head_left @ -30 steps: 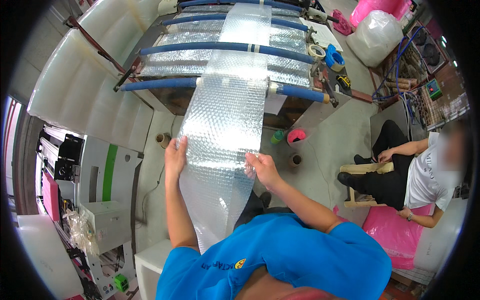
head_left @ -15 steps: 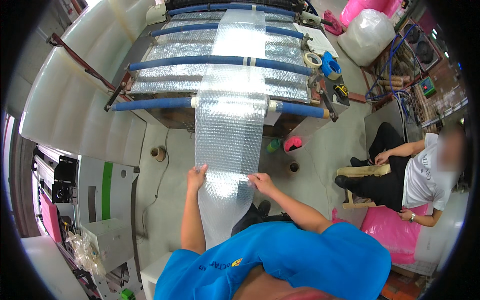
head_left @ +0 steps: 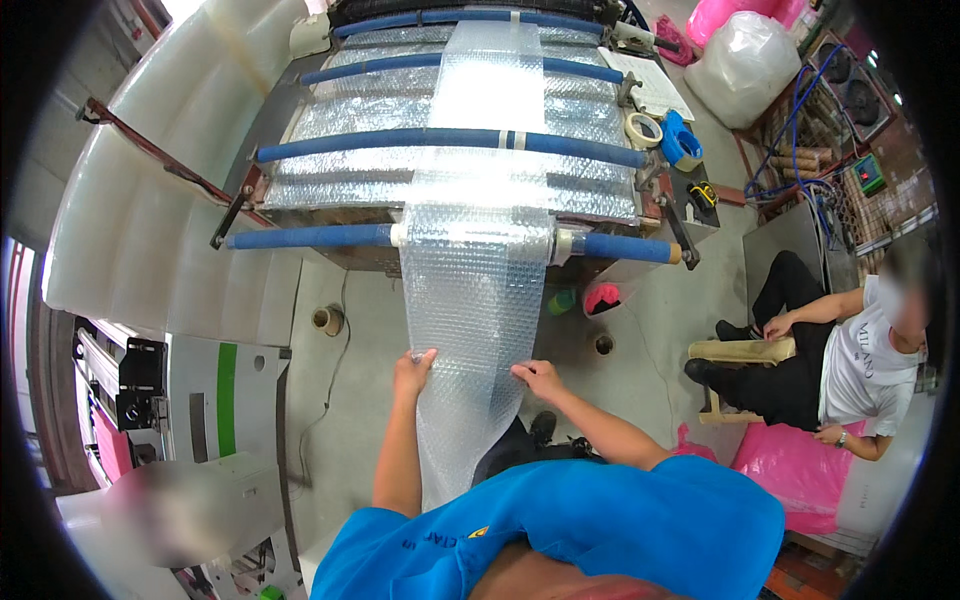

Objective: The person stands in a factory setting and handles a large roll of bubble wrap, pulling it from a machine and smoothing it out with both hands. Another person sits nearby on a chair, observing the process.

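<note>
A long strip of clear bubble wrap runs over the blue rollers and hangs down toward me. My left hand pinches its left edge between thumb and fingers. On the opposite edge, my right hand grips the film the same way. Between both hands the sheet is held fairly taut, and its lower end drops in front of my body. The nearest blue roller carries the strip just beyond my hands.
A machine bed covered in silvery bubble foil lies ahead. Tape rolls and a tape measure sit at its right. A seated person is at right beside a wooden stool. A white machine stands left; cardboard cores stand on the floor.
The view has shifted slightly, so the machine and rollers appear lower and farther right. Both hands keep their hold on the bubble wrap's edges. A blurred patch now appears at lower left.
</note>
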